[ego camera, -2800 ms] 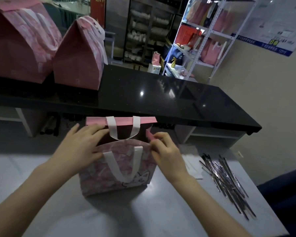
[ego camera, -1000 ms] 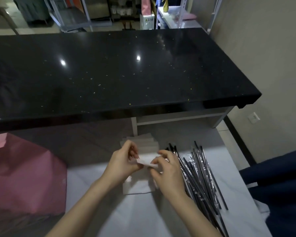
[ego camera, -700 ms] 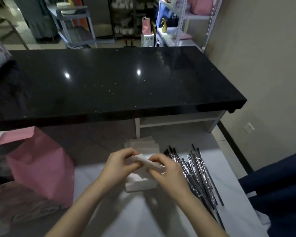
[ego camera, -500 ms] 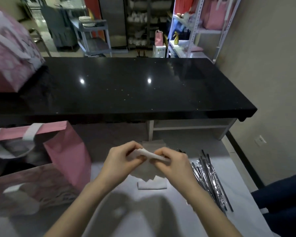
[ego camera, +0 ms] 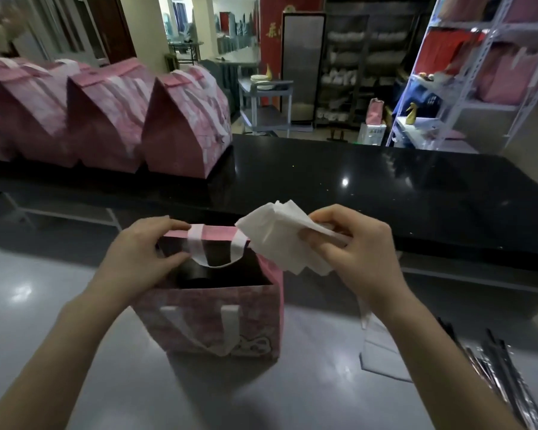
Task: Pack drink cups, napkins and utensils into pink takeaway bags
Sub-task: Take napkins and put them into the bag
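Observation:
An open pink takeaway bag [ego camera: 212, 321] with white handles stands on the grey table in front of me. A dark drink cup [ego camera: 196, 273] shows inside it. My left hand [ego camera: 143, 252] grips the bag's far rim and back handle at the left. My right hand [ego camera: 354, 249] holds a small stack of white napkins [ego camera: 277, 240] just above the bag's right corner. The napkins hang partly over the opening.
Several closed pink bags [ego camera: 180, 131] line the black counter [ego camera: 385, 193] behind. More napkins [ego camera: 382, 352] lie on the grey table [ego camera: 59, 293] to the right, beside wrapped utensils [ego camera: 503, 373] at the right edge. Metal shelving [ego camera: 466, 72] stands at the back right.
Both hands lifted napkins off the pile at the right. Now my right hand alone carries them left to the bag, and my left hand has taken hold of the bag's rim.

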`<state>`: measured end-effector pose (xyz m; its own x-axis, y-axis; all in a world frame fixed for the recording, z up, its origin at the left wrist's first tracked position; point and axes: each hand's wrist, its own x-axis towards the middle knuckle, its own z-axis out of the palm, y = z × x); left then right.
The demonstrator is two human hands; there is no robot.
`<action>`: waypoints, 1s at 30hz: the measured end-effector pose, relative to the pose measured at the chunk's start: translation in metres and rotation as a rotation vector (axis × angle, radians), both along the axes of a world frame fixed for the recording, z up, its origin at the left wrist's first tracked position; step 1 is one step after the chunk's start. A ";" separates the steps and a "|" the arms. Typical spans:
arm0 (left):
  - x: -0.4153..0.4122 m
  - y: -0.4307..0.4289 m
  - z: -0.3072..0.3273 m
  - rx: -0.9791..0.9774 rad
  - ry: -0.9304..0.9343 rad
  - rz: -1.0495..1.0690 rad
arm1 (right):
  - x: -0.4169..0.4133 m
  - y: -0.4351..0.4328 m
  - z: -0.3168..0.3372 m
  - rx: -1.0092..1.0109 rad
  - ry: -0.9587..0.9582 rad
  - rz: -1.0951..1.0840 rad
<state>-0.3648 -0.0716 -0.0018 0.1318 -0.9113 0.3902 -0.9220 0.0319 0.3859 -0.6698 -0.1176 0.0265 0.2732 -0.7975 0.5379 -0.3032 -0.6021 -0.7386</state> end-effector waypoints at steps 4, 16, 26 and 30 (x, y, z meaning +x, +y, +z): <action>0.042 -0.003 -0.017 0.383 -0.193 -0.132 | 0.059 -0.002 0.006 -0.069 0.119 0.028; 0.053 0.015 -0.051 0.340 -0.230 -0.302 | 0.140 0.004 -0.041 0.209 0.976 0.191; 0.064 0.014 -0.051 0.314 -0.193 -0.372 | 0.154 0.009 -0.064 0.394 0.960 0.150; 0.061 0.010 -0.052 0.308 -0.164 -0.358 | 0.152 0.005 -0.068 0.280 0.939 -0.112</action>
<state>-0.3033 -0.0612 -0.0542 -0.2511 -0.9642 0.0848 -0.9232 0.2649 0.2785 -0.5182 -0.1126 -0.0419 0.4077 -0.9103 -0.0707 -0.8840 -0.3742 -0.2801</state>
